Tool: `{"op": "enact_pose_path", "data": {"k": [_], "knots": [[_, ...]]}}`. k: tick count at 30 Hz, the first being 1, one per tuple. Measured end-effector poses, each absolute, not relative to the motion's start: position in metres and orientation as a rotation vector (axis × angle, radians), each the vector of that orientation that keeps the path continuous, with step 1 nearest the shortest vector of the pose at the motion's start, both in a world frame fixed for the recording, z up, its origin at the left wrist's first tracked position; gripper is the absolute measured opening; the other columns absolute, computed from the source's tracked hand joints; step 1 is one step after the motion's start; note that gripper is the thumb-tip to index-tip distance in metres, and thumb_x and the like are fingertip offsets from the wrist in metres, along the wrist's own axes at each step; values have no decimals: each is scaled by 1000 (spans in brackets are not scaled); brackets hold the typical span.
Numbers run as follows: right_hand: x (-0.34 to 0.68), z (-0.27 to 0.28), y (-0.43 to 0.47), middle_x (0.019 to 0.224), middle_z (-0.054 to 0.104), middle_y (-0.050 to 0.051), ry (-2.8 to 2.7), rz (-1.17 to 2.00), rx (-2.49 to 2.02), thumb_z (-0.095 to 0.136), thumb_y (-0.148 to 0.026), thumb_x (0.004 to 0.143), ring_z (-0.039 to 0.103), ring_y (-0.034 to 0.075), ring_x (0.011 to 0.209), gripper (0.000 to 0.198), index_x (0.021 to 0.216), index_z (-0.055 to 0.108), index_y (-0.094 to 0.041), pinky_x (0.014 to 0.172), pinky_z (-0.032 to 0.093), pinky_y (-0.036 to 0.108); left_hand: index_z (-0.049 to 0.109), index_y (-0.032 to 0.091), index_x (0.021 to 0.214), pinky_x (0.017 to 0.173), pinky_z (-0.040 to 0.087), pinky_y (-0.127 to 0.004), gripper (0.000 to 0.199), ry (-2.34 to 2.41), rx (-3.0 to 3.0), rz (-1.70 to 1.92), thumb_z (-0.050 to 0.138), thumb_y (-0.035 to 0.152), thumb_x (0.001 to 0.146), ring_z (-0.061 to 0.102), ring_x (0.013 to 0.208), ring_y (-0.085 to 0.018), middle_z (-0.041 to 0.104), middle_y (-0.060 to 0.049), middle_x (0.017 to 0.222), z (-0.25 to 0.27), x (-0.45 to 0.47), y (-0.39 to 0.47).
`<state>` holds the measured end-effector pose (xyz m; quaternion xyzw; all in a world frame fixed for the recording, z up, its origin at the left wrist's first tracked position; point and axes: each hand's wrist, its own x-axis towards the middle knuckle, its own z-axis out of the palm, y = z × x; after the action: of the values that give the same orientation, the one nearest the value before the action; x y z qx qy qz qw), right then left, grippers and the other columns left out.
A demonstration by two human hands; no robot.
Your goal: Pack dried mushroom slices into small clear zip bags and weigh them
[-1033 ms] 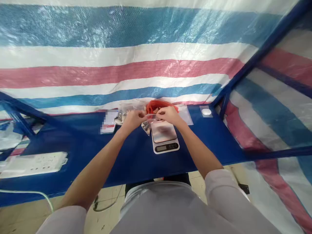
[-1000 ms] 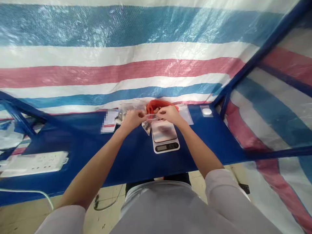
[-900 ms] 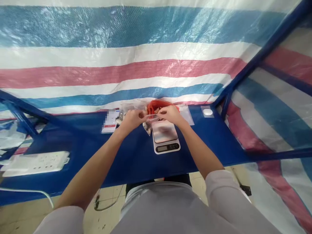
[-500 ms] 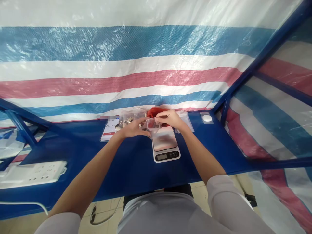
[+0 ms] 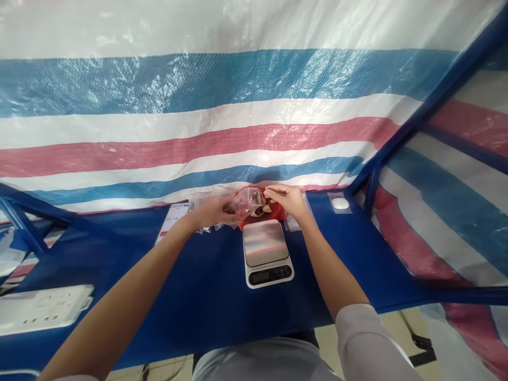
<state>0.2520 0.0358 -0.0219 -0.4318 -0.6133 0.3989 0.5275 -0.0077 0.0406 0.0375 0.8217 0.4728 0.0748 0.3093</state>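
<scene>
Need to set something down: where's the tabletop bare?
Bare: blue tabletop between left forearm and white digital scale; also right of the right forearm, nearer than the white oval object. Crowded: behind the scale, with left hand, clear plastic bag, right hand and red plastic bag.

1. On the screen of the phone (image 5: 170,221) there stand dark digits, "00" and then "18"; the mark between them is too small to tell.
2. On the front panel of the scale (image 5: 266,244), the buttons carry small pale signs, which I cannot read.
3. On the power strip (image 5: 50,311), I can read nothing.
</scene>
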Motion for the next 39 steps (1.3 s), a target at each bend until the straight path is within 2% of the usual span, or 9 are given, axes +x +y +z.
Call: {"op": "enact_pose_path", "data": {"k": [3, 5, 12, 18, 22, 28, 31, 34, 39], "knots": [[249, -18, 35, 97, 79, 5, -1495, 904, -999, 72, -45, 81, 72, 23, 92, 26, 90, 81, -21, 87, 57, 35, 68, 22, 90, 57, 39, -26, 26, 1195, 2236, 109, 62, 47, 82, 59, 63, -16, 68, 1, 71, 50, 4, 48], [244, -17, 36, 96, 79, 4, -1501, 899, -1001, 72, -45, 81, 72, 23, 92, 26, 88, 80, -22, 86, 57, 34, 67, 22, 92, 57, 39, -26, 24, 1206, 2264, 80, 62, 43, 80, 59, 62, -17, 68, 1, 71, 57, 14, 52], [240, -38, 50, 75, 74, 3, -1483, 946, -1067, 68, -45, 81, 68, 20, 76, 28, 75, 77, -19, 70, 53, 30, 64, 21, 87, 58, 41, -28, 19, 1288, 2354, -83, 60, 38, 77, 64, 67, -20, 73, -2, 79, 58, 29, 68], [250, -55, 60, 77, 73, 4, -1351, 1149, -1079, 70, -49, 78, 67, 19, 74, 31, 76, 76, -19, 73, 57, 31, 65, 21, 104, 70, 51, -31, 43, 1387, 2248, 123, 68, 55, 78, 71, 84, -25, 77, -7, 95, 53, 13, 79], [255, -55, 64, 79, 74, 4, -1233, 1237, -1106, 74, -50, 74, 70, 20, 77, 32, 81, 77, -20, 74, 61, 33, 66, 22, 103, 69, 53, -33, 47, 1434, 2206, 207, 71, 60, 76, 72, 83, -26, 77, -7, 91, 53, 11, 83], [263, -53, 66, 91, 76, 6, -1052, 1227, -1072, 77, -51, 75, 73, 22, 85, 41, 102, 76, -21, 66, 62, 31, 69, 20, 105, 69, 49, -32, 39, 1435, 2416, -78, 66, 53, 82, 70, 84, -28, 76, -9, 94, 68, 36, 87], [262, -56, 67, 85, 75, 5, -1094, 1231, -1067, 76, -50, 77, 71, 21, 81, 35, 96, 78, -21, 64, 62, 30, 70, 22, 102, 67, 46, -31, 36, 1383, 2465, -182, 65, 53, 84, 70, 82, -27, 76, -9, 93, 75, 50, 90], [262, -59, 68, 80, 74, 5, -1103, 1261, -1055, 75, -49, 77, 69, 20, 77, 32, 87, 78, -19, 66, 62, 31, 70, 23, 104, 66, 44, -30, 41, 1366, 2476, -110, 67, 57, 82, 68, 81, -26, 75, -8, 91, 75, 52, 94], [263, -60, 67, 77, 74, 6, -1100, 1280, -1067, 75, -47, 78, 69, 21, 75, 30, 85, 79, -19, 68, 61, 32, 61, 26, 125, 59, 43, -28, 63, 1335, 2341, 178, 73, 62, 74, 64, 67, -21, 69, 1, 74, 56, 34, 102]]}}
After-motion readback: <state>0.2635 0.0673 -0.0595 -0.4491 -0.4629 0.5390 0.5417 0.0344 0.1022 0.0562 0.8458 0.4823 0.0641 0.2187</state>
